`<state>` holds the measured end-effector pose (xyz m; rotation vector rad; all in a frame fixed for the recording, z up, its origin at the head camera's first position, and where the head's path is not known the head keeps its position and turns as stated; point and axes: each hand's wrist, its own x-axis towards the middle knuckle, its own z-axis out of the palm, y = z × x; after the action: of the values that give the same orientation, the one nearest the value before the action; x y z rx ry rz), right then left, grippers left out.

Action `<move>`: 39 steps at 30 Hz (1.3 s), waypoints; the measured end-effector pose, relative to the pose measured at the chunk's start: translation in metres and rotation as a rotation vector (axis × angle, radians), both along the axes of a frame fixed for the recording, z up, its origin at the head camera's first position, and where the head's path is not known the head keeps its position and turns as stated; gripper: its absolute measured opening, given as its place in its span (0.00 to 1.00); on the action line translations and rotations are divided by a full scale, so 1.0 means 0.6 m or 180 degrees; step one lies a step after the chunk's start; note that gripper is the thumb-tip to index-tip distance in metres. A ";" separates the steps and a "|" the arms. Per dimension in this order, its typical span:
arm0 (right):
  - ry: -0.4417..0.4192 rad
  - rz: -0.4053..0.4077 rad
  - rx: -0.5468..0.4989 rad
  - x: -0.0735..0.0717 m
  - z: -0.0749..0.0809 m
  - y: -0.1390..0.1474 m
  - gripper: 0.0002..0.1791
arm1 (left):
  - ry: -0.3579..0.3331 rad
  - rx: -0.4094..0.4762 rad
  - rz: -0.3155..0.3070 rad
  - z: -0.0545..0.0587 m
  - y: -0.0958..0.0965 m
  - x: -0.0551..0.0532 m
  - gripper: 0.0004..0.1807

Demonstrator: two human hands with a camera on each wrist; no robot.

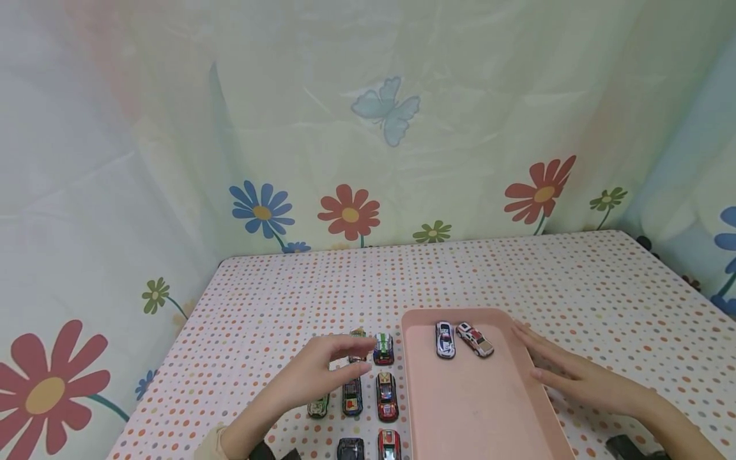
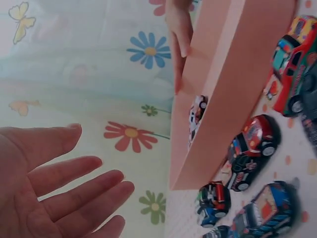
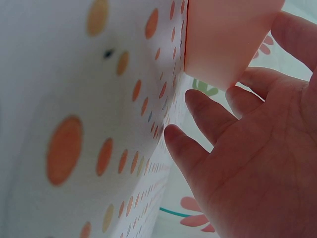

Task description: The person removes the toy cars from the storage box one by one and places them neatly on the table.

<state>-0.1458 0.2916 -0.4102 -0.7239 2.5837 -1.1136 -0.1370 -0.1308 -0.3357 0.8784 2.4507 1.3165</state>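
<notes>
A shallow pink tray [image 1: 477,409] lies on the table, with a white-and-blue toy car [image 1: 445,340] and a white, red and tan toy car [image 1: 475,339] near its far end. My right hand [image 1: 592,380] touches the tray's right side, fingers extended, as the right wrist view also shows. Left of the tray, my left hand [image 1: 324,370] hovers over other toy cars, thumb and fingers apart with nothing between them. Beside its fingertips is a green-and-white toy car [image 1: 383,349]. A dark toy car [image 1: 352,399] sits below the thumb, and another is partly hidden behind the hand.
More toy cars stand in rough columns along the tray's left side: a yellow-and-red one [image 1: 387,397], a green one [image 1: 318,407], a black one [image 1: 351,449] and a red one [image 1: 389,444]. A dotted cloth [image 1: 264,300] covers the table. Behind hangs a flowered curtain [image 1: 460,128].
</notes>
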 end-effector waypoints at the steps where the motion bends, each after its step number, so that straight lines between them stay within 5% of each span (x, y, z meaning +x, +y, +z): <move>1: -0.0008 0.0005 -0.0012 0.000 0.000 0.000 0.33 | -0.0028 0.0031 -0.0007 0.001 0.004 -0.007 0.19; 8: -0.0251 0.0026 -0.0177 -0.002 0.005 -0.004 0.34 | 0.0018 0.0160 -0.0044 0.016 0.038 -0.051 0.20; 16: 0.0137 0.0014 0.0072 0.000 0.006 -0.003 0.33 | -0.0055 0.0274 0.0026 0.023 0.094 -0.098 0.22; 23: 0.0085 0.0020 0.0048 0.000 0.004 -0.001 0.33 | -0.0111 0.0326 -0.0015 0.019 0.142 -0.124 0.20; 30: 0.0036 0.0005 -0.0010 0.001 0.005 -0.003 0.33 | -0.0094 0.0333 -0.0142 -0.001 0.186 -0.145 0.18; 39: 0.0036 0.0055 -0.0115 -0.001 0.001 -0.003 0.33 | 0.0243 -0.0221 -0.0090 -0.034 0.225 -0.153 0.16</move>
<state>-0.1461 0.2895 -0.4098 -0.7613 2.5677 -1.1570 -0.2288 0.0044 -0.3562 0.9591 2.5152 1.2021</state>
